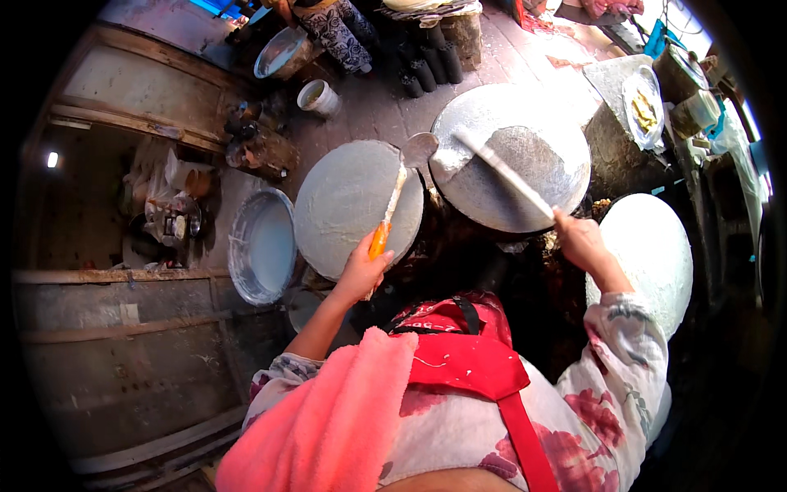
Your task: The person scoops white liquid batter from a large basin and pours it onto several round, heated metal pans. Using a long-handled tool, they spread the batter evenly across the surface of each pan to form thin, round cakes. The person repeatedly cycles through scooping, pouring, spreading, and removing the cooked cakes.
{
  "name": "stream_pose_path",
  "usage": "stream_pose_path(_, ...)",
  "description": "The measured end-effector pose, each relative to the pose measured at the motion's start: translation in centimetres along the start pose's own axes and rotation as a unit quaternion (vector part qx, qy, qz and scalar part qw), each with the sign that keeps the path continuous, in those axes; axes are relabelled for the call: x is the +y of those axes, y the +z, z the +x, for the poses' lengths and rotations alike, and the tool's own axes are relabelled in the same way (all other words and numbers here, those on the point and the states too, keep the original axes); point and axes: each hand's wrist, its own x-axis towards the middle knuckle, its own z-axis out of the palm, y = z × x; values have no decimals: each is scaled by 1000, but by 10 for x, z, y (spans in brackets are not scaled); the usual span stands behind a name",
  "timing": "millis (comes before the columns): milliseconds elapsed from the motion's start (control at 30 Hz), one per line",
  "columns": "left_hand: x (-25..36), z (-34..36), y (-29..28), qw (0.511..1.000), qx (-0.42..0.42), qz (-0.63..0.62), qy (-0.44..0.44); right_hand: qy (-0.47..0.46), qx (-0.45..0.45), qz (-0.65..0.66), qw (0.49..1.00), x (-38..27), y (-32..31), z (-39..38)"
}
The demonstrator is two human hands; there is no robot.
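Note:
My left hand [362, 272] grips the orange handle [379, 238] of a long batter-smeared spatula with a rounded metal head [420, 149], held over the left round griddle [340, 205], which has a thin pale batter layer. My right hand [578, 242] grips a long pale flat stick [512, 179] reaching across the back-right round griddle [512, 205]. On that griddle a white layer [484, 107] covers part of the surface around a greyer patch, with a small pale lump [449, 164] at its left. A third round griddle [643, 254] with a white surface lies beside my right forearm.
A basin of white liquid [266, 246] sits left of the griddles. Behind are a white bucket [318, 98], dark cylinders [430, 66] and patterned legs of another person [340, 41]. A plate of yellow food [643, 111] lies at right. A wooden-framed partition [139, 307] borders the left.

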Motion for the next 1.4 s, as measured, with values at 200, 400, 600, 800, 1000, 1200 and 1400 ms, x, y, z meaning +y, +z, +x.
stream_pose_path(200, -6, -9, -6, 986, -1, 164, 37, 72, 106, 67, 989, -17, 9, -45)
stream_pose_path(400, -19, -37, -22, 899, -26, 390, 198, 57, 89, 125, 987, -84, 55, -99)
stream_pose_path(600, -30, -40, -53, 874, -48, 390, 287, 266, 202, 380, 863, -167, 99, -130)
stream_pose_path(800, -33, -27, -76, 942, -32, 136, 306, 236, 227, 399, 857, -264, 141, -6)
stream_pose_path(1000, -42, -40, -111, 983, -110, -95, 111, 312, 238, 548, 739, -276, 190, -25)
stream_pose_path(1200, -58, -47, -121, 980, -143, -114, 80, 331, 251, 475, 776, -311, 182, -27)
stream_pose_path(1400, -51, -48, -123, 975, -164, -122, 92, 371, 264, 434, 778, -258, 192, -48)
